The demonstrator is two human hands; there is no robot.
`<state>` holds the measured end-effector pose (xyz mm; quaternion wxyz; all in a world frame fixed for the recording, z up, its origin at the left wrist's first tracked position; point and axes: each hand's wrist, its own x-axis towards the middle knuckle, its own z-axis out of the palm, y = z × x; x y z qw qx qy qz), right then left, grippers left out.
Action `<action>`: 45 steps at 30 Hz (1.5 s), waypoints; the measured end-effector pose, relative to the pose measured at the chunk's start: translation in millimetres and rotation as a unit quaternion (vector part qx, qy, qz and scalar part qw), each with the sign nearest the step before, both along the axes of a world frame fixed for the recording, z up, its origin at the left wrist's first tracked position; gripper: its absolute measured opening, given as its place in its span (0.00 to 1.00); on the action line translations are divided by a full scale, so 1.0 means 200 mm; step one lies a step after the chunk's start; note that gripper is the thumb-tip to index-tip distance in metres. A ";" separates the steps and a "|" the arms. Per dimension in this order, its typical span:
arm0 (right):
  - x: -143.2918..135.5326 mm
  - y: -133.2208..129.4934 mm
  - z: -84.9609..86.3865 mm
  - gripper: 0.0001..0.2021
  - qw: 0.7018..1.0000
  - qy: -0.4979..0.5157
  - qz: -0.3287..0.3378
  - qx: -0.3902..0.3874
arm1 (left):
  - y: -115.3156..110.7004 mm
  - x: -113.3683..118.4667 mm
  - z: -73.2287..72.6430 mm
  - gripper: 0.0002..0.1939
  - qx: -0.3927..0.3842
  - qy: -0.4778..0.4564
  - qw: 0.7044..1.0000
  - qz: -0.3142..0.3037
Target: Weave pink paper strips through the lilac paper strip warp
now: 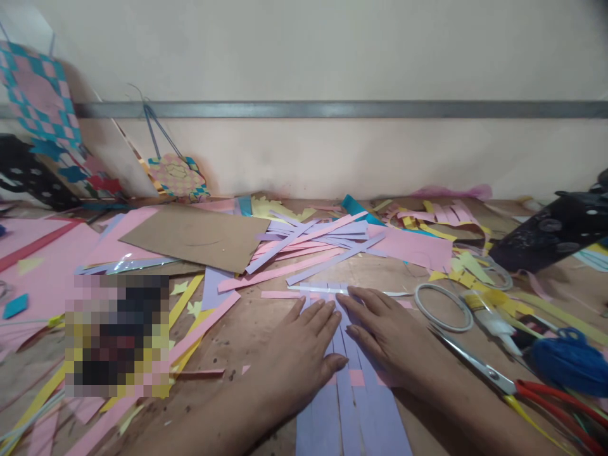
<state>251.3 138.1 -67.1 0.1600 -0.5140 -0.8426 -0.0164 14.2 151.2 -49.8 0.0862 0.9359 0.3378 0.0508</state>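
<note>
Both grips [304, 335] [384, 329] (palms down) rest on lavender strips [375, 421].

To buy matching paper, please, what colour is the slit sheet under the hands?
The slit sheet is light purple, as the head view shows.

Slit sheet [349, 418] before cardboard [194, 231], scissors [493, 373] right

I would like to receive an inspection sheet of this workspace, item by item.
Surface: brown tabletop, with dark spots.
Work piece: slit purple paper, pink strips crossing it.
Clutter: cardboard sheet, loose paper strips, red-handled scissors, nozzle bottle, blue bundle.
Hands: left hand and right hand palm down over the purple paper.
Cables: none certain; thin white strands at lower left unclear.
Surroundings: pale wall, grey rail, woven paper hanging.
</note>
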 end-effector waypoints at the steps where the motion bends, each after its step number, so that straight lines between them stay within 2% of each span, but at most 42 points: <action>1: -0.01 0.00 -0.01 0.22 1.000 -0.001 -0.005 0.005 | 0.00 0.00 0.00 0.34 -0.001 0.000 1.000 0.002; 15: 0.01 -0.01 -0.05 0.25 0.999 -0.028 -0.030 0.023 | 0.00 -0.01 0.00 0.35 -0.013 -0.004 1.000 -0.001; 21: 0.05 0.01 -0.03 0.23 1.000 0.018 -0.013 -0.002 | 0.00 -0.02 -0.01 0.30 -0.020 -0.011 1.000 0.006; 24: 0.08 -0.01 0.01 0.23 0.999 0.043 -0.003 0.004 | 0.02 -0.02 0.03 0.28 -0.023 -0.012 1.000 0.000; 29: 0.12 -0.21 0.09 0.23 0.996 0.074 0.036 -0.023 | 0.03 -0.05 0.22 0.24 0.028 -0.002 0.999 0.019; 32: 0.12 -0.37 0.10 0.24 0.993 0.100 -0.002 -0.069 | -0.03 -0.13 0.30 0.24 0.036 0.025 0.999 0.002; 34: 0.13 -0.45 0.09 0.23 0.992 0.097 -0.019 -0.078 | -0.10 -0.20 0.31 0.24 0.025 0.030 0.999 0.017; 36: 0.15 -0.51 0.07 0.22 0.993 0.082 -0.006 -0.080 | -0.20 -0.27 0.30 0.25 -0.011 0.044 0.998 0.042; 41: 0.17 -0.55 0.03 0.22 0.997 0.031 -0.002 -0.067 | -0.38 -0.36 0.30 0.32 -0.137 0.093 0.981 0.105; 45: 0.18 -0.53 -0.01 0.24 1.000 -0.009 0.008 -0.023 | -0.41 -0.36 0.28 0.36 -0.155 0.081 0.978 0.114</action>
